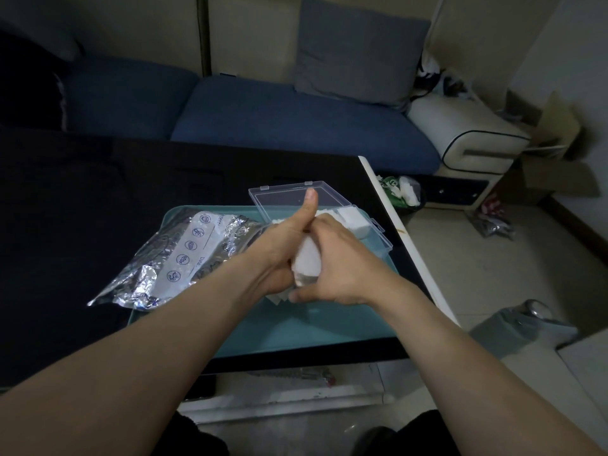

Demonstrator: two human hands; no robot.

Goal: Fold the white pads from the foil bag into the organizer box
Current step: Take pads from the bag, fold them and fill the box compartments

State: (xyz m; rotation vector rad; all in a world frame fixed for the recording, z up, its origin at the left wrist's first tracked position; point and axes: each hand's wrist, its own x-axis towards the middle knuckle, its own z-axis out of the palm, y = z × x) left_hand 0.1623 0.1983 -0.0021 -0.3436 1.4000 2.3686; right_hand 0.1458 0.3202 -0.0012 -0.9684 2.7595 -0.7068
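White soft pad (307,258) sits gripped between our left hand (283,245) and right hand (339,264) at frame centre; we should crease it evenly, edges aligned.

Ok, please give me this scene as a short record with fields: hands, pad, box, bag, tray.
hands: left hand and right hand both grip one white pad above the tray; left thumb points up
pad: held between the hands; more white pads lie under them
box: clear organizer box, lid open, white pads already inside, at the tray's far right
bag: foil bag lies crumpled at the tray's left edge
tray: teal tray on a dark table
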